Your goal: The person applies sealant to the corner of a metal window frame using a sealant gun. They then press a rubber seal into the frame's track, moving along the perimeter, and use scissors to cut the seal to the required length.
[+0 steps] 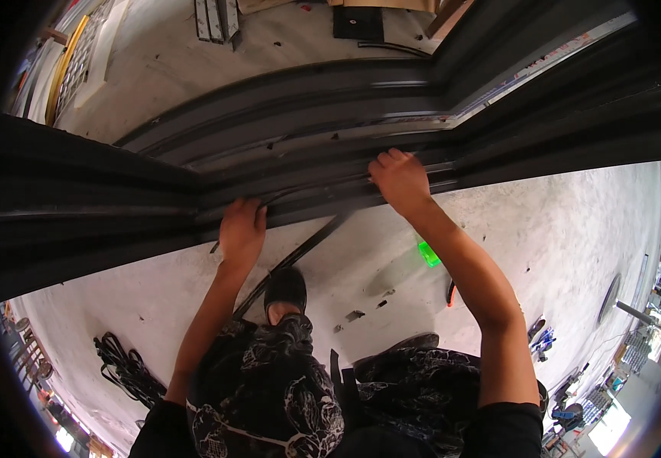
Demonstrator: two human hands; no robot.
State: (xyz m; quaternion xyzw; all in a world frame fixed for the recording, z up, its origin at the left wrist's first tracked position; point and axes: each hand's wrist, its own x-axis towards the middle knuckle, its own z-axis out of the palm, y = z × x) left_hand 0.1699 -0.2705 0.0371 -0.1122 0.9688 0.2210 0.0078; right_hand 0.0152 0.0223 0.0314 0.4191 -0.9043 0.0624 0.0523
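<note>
A dark grey metal frame (101,206) with grooved profiles spans the view in front of me. Along its near member runs a thin black sealing strip (311,185), slightly bowed between my hands. My left hand (242,231) is closed over the near edge with its fingertips on the strip, and a short dark end shows beside it. Farther right, my right hand (401,182) pinches at the strip against the frame's groove; its fingertips are partly hidden. A longer black length (303,248) hangs from the frame's near edge toward my shoe.
A coil of black strip (126,366) lies on the floor at left. Near my right forearm are a bright green object (428,254) and an orange-and-black tool (451,294). Metal profiles (217,19) lie beyond the frame. My shoe (285,291) is close beneath it.
</note>
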